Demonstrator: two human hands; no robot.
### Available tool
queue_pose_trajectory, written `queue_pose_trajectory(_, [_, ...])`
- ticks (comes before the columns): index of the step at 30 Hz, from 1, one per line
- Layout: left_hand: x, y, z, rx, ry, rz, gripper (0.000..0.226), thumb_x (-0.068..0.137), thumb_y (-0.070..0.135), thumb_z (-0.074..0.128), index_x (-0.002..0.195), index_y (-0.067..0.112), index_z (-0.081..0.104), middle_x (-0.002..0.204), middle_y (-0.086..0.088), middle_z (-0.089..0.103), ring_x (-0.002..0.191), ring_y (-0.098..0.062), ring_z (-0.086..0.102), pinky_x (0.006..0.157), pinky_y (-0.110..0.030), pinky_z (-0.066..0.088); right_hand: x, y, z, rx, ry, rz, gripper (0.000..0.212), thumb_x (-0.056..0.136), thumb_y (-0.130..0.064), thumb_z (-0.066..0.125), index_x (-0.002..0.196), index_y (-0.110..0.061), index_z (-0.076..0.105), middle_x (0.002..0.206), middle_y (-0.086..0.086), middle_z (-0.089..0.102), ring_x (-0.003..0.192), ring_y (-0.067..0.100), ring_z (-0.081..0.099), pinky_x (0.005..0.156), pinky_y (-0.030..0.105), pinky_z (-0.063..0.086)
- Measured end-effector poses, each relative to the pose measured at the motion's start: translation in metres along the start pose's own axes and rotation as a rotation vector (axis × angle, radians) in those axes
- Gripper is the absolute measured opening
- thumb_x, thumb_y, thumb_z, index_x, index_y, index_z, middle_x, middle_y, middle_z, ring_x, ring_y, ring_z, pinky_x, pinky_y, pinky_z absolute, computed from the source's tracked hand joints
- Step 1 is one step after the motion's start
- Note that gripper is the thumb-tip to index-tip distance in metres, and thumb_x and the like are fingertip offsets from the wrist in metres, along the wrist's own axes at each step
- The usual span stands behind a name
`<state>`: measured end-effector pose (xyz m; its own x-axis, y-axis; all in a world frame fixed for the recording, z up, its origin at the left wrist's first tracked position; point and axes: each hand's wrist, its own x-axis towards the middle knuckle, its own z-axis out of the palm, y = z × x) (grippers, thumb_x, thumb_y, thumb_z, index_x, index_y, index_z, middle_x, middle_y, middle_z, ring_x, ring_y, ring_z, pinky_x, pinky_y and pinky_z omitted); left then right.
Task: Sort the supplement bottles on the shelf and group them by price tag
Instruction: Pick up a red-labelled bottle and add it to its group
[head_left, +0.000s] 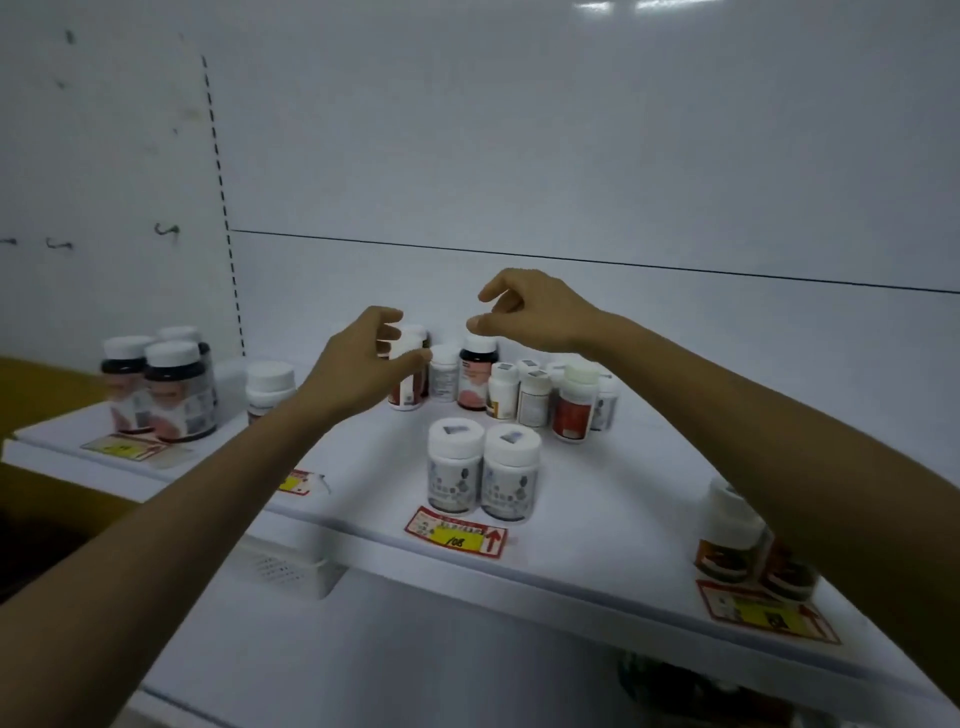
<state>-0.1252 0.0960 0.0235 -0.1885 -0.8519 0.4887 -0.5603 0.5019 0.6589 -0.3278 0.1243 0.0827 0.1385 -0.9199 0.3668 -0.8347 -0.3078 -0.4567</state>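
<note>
On the white metal shelf (597, 525), the red-bordered yellow price tag marked 108 (456, 533) sits at the middle of the front edge. Far to the left of that tag and further back stand three dark brown bottles with white caps (158, 387), clustered and touching, with a red and yellow price tag (123, 447) lying flat just in front of them. Closer to the 108 tag, still left and back, a lone white-capped bottle (270, 387) stands partly behind the left forearm, which also covers part of a small red and yellow tag (298, 480) at the shelf edge.

Behind the 108 tag and slightly left, the left hand (363, 366) curls its fingers and thumb around the top of a white bottle with a red-brown label (408, 387); through the blur it seems to grip the bottle, which stands upright on the shelf. Directly behind the tag, the right hand (530, 317) hovers above a dark bottle with a pink label (477, 382), its fingers loosely bent, thumb and forefinger apart, holding nothing. Behind and right of the tag is a tight cluster of small white bottles (519, 395) and a white bottle with a red label (574, 408).

Just behind the 108 tag stand two white bottles with grey labels (483, 470), side by side. Far right of it, two orange-labelled bottles (737, 545) stand half hidden by the right forearm, above another red and yellow tag (763, 610).
</note>
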Motion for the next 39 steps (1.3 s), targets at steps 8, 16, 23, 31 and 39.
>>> queue_pose_trajectory(8, [0.069,-0.041,-0.034,0.372,-0.240,0.154,0.059,0.082,0.039,0.065,0.132,0.017,0.044,0.129,-0.006,0.055,0.110,-0.021,0.053,0.082,-0.028,0.041,0.097,-0.028,0.050,-0.293,-0.138,0.044,0.049,0.085,-0.042,0.064,0.125,-0.013,0.054,0.129,0.006,0.054,0.111,0.021,0.052,0.089,0.029,0.040])
queue_pose_trajectory(16, [0.120,-0.081,-0.061,0.639,-0.555,0.264,0.055,0.085,0.046,0.059,0.132,0.022,0.044,0.129,0.001,0.057,0.111,-0.019,0.056,0.094,-0.038,0.047,0.182,-0.025,0.122,-0.569,-0.276,0.215,0.047,0.094,-0.040,0.050,0.126,-0.006,0.052,0.127,0.013,0.059,0.112,0.028,0.057,0.092,0.036,0.047])
queue_pose_trajectory(23, [0.147,-0.108,-0.062,0.649,-0.608,0.341,0.052,0.086,0.048,0.055,0.132,0.024,0.045,0.128,0.001,0.057,0.109,-0.020,0.056,0.094,-0.041,0.047,0.202,-0.018,0.148,-0.673,-0.239,0.348,0.047,0.088,-0.047,0.057,0.116,-0.009,0.057,0.100,0.006,0.059,0.078,0.020,0.053,0.065,0.030,0.043])
queue_pose_trajectory(31, [0.150,-0.113,-0.054,0.564,-0.597,0.330,0.055,0.086,0.047,0.056,0.132,0.020,0.046,0.128,-0.002,0.057,0.111,-0.022,0.055,0.093,-0.039,0.048,0.192,-0.013,0.146,-0.422,-0.237,0.453,0.044,0.081,-0.031,0.072,0.118,-0.011,0.059,0.118,0.009,0.058,0.100,0.028,0.060,0.076,0.034,0.057])
queue_pose_trajectory(39, [0.129,-0.075,-0.052,0.156,-0.516,0.210,0.076,0.081,0.043,0.065,0.142,0.015,0.031,0.134,-0.006,0.053,0.117,-0.023,0.052,0.088,-0.029,0.041,0.146,-0.045,0.068,0.174,-0.180,0.377,0.047,0.076,-0.020,0.078,0.118,-0.013,0.057,0.109,0.010,0.065,0.096,0.024,0.067,0.076,0.032,0.058])
